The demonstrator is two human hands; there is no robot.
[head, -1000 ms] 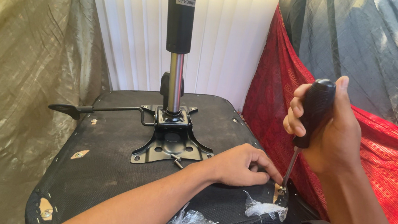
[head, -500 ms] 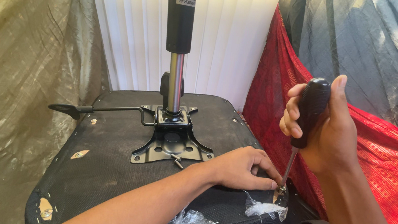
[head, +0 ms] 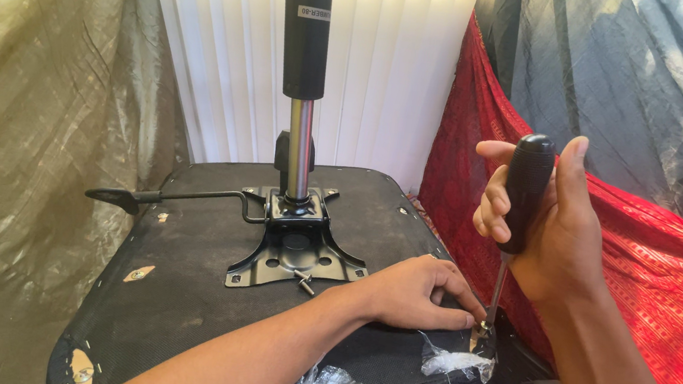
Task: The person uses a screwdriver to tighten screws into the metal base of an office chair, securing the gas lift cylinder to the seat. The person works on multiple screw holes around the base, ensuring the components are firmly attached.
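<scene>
A screwdriver (head: pixel 523 197) with a black handle is clenched in the right hand (head: pixel 549 231), its thin shaft held nearly upright; the tip is set on a small screw (head: pixel 483 328) at the near right edge of the upturned black chair seat (head: pixel 193 269). The left hand (head: pixel 416 292) lies on the seat with its fingertips (head: pixel 466 307) pinched about the screw, touching or just beside the tip; whether the screw is truly gripped or only steadied cannot be told, as the spot is small and partly hidden.

The chief risk is judged to be a slip: the fingertips are so close to the tip that a tilt of the shaft or too much downward force could drive the blade off the screw head and into them; the screw sits at the very rim, so it could be knocked off the seat and lost. 1 loose bolt (head: pixel 304 281) lies beside the black metal plate (head: pixel 295 251) under the column (head: pixel 299 148) and could roll if the seat is jolted; torn clear plastic (head: pixel 455 362) hangs just below the working spot and might be snagged.
</scene>
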